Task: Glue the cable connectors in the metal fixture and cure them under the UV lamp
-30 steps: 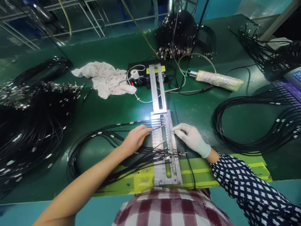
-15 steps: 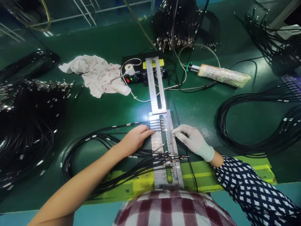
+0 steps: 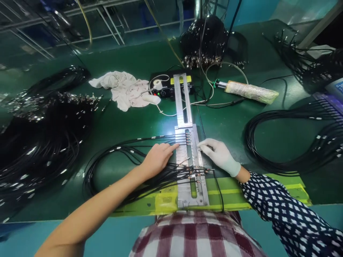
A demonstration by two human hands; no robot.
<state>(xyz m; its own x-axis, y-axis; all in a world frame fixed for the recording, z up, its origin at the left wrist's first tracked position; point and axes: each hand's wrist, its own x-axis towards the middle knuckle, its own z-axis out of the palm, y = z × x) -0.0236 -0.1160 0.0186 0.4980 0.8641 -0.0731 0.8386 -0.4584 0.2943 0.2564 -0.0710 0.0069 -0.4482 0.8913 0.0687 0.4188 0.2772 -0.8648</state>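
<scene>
My bare left hand (image 3: 158, 159) lies over black cables (image 3: 151, 137) at the left side of a slotted metal jig (image 3: 183, 192). Its index finger is stretched out, with the tip on the jig's left part just beside the cables laid across it. My right hand (image 3: 220, 156), in a white glove, is at the jig's right edge. Thumb and forefinger are pinched together there; whatever is between them is too small to make out. Several cable ends (image 3: 188, 137) with bared tips lie in the upper slots. A looser bunch of cable ends (image 3: 197, 173) crosses the jig lower down.
Behind the jig, a slotted metal bar (image 3: 179, 103) rests against a black control box (image 3: 166, 93). A white cloth (image 3: 131, 96), a wrapped handheld tool (image 3: 249, 91) and cable heaps (image 3: 50, 142) surround it. Coiled cables (image 3: 250, 142) lie at right; yellow tape (image 3: 163, 200) lines the front edge.
The camera view has shifted, showing more of the far side. Both hands stay almost in place at the jig; the left hand's index finger looks slightly straighter.
</scene>
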